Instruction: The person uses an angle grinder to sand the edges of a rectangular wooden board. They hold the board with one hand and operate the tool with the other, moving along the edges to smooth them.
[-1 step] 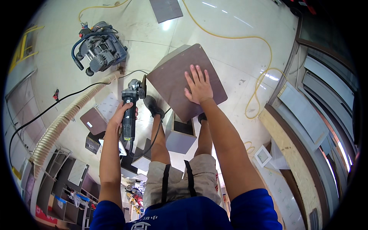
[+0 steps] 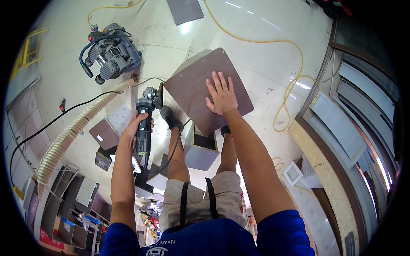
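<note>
My left hand is closed around the black body of an angle grinder. The grinder's disc stands on edge beside the left corner of a brown box-shaped cabinet piece; whether they touch I cannot tell. Flat on the box's brown top lies my right hand, fingers spread. The box sits tilted over a smaller grey open box between my legs. From the grinder's lower end a black cord loops past my left leg.
An air compressor stands at far left, near a ribbed cream hose. A yellow air hose curves over the tiled floor. Panels lean at the right. Another brown panel and several cut pieces lie at left.
</note>
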The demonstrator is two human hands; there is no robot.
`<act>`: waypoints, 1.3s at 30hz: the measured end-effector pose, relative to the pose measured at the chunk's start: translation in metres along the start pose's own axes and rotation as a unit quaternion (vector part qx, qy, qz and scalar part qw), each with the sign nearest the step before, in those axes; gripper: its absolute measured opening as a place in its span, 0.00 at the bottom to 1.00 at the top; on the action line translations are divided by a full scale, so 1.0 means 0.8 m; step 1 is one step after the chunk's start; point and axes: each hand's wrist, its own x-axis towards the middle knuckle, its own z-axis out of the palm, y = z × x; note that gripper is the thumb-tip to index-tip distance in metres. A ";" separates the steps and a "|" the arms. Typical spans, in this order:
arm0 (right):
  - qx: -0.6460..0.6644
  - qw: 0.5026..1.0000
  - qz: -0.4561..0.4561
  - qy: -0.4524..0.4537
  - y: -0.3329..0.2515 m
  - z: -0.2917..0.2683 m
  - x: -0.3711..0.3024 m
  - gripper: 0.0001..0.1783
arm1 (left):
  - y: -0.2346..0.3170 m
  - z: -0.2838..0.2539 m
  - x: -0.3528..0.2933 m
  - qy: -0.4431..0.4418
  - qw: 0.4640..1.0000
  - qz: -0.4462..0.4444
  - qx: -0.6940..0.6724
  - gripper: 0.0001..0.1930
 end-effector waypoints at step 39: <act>0.017 0.998 -0.031 0.052 0.002 -0.012 0.003 0.43 | -0.132 -0.050 -0.030 0.099 0.987 0.085 -0.089 0.18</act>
